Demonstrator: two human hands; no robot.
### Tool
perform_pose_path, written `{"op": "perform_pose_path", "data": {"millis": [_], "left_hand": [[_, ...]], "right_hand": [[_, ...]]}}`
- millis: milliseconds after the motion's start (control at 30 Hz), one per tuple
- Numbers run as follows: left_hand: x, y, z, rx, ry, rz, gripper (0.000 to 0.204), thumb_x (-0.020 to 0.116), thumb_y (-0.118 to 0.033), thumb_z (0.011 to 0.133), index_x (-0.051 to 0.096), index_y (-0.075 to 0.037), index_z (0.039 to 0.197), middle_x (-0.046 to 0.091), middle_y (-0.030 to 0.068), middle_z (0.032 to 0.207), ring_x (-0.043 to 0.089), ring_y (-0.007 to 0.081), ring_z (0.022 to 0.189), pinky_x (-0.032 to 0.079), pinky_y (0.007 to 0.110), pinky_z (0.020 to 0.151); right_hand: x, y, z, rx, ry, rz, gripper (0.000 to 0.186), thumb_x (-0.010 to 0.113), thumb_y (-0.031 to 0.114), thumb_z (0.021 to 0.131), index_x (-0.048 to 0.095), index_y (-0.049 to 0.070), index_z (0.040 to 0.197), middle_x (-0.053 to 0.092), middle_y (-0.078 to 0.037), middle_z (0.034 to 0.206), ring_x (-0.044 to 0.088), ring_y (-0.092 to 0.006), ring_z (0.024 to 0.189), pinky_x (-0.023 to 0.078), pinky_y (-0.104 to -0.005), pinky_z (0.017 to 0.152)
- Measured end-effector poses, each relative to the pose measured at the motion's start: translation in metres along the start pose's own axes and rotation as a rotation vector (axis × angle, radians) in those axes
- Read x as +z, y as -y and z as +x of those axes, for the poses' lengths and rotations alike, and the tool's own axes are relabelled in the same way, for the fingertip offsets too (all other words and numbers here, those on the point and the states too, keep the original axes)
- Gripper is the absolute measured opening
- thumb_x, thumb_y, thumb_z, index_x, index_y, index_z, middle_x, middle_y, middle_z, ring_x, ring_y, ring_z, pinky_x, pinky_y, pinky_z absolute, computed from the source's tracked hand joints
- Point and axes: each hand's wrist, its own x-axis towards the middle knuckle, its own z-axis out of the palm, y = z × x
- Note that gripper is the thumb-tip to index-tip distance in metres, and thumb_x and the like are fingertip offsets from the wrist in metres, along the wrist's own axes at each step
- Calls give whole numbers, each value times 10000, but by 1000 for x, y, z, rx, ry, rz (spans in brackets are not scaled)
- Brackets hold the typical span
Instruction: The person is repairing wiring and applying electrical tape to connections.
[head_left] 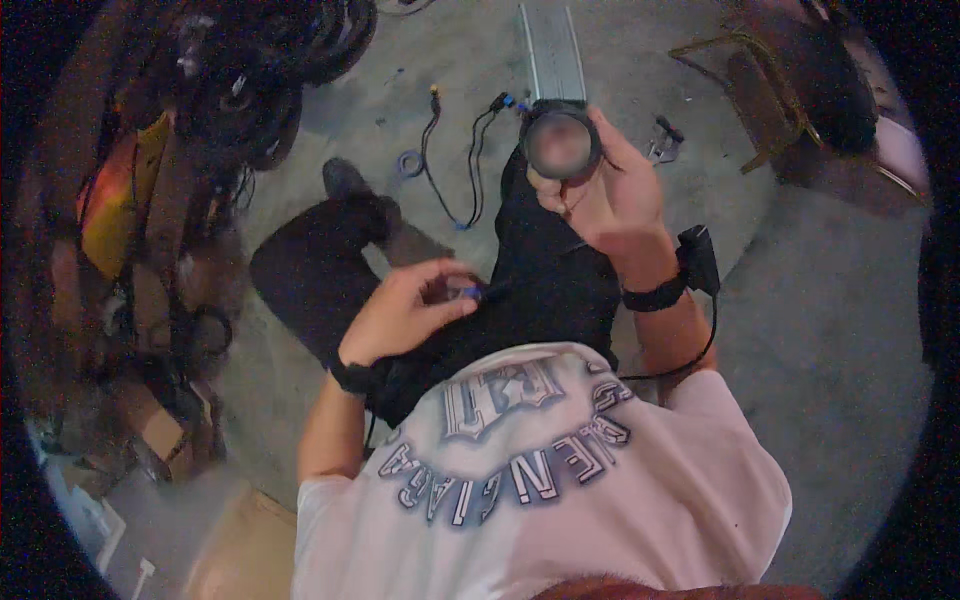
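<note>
My right hand [625,190] is raised in front of me, closed round a round black-rimmed part [562,145] with a glossy, reflective face. From that part's far side a long silver metal channel [552,55] runs away from me; a dark collar appears to join the two. Over my lap, my left hand [405,300] has its thumb and fingers brought together around a small blue piece [471,293], too small and blurred to name.
On the concrete floor ahead lie a dark cable with connectors [475,170], a greyish ring [410,163] and a small metal piece [665,140]. A metal-framed chair [760,100] stands far right. Dark coiled items [250,90] and cardboard [155,430] crowd the left.
</note>
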Motion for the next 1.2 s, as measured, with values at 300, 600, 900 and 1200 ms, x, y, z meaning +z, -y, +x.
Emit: {"op": "perform_pose_path", "data": {"millis": [300,600,900,1200], "left_hand": [[-5,-75,-8,126,-405,-346,372,687,-212,915,632,12,1206,692,37,1012,615,90,898,486,234,763],[-28,-59,7,172,-556,-607,332,655,-241,938,648,-32,1195,683,9,1017,599,76,838,466,210,734],[-29,-56,12,237,-574,-774,264,575,-212,980,640,-45,1173,681,15,1054,609,62,837,465,188,695],[-33,-44,7,196,-426,-829,200,588,-225,967,655,-46,1024,655,2,873,510,36,654,340,173,511]], "right_hand": [[16,-44,-22,261,126,-36,419,398,369,1043,619,19,1109,698,-86,1020,668,-215,915,542,-362,704],[60,-25,10,92,142,-252,300,483,242,1035,601,-13,1142,684,-67,1004,651,-154,823,531,-294,535],[63,-35,14,-106,44,-695,334,659,152,936,593,-37,1204,691,-51,923,636,-86,701,490,-197,520],[67,-31,12,-139,132,-1170,319,640,133,939,618,-48,1202,640,-18,892,579,-63,700,468,-228,587]]}}
